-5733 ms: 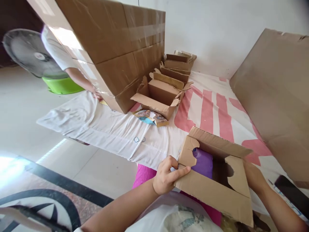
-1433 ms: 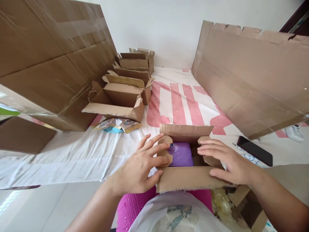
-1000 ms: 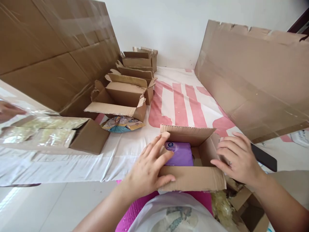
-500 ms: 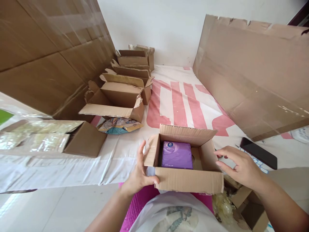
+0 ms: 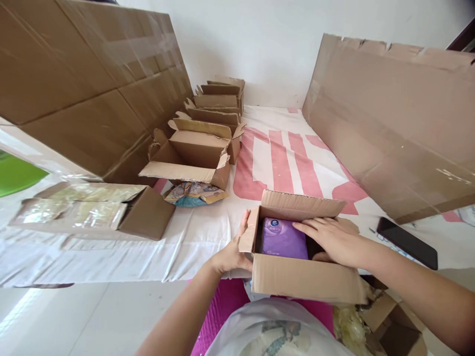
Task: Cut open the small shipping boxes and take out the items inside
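An open cardboard box (image 5: 306,277) stands at the table's front edge, its flaps folded outward. Inside, toward its left end, lies a purple tissue pack (image 5: 284,241). My left hand (image 5: 233,253) holds the left end of the box, thumb at the front and fingers behind the side flap. Reaching in from the right, my right hand (image 5: 336,241) has its fingers stretched out, their tips at the upper right corner of the pack. Its thumb is partly hidden behind the front flap.
A row of open boxes (image 5: 200,155) runs back on the left, with a colourful packet (image 5: 196,194) before it. A taped box (image 5: 148,212) lies at front left. Cardboard panels (image 5: 393,128) flank the table. A phone (image 5: 407,242) lies at right; another open box (image 5: 399,331) is below.
My right hand has moved left from beside the box into it, reaching the tissue pack. My left hand stays at the left end. The whole view has shifted slightly.
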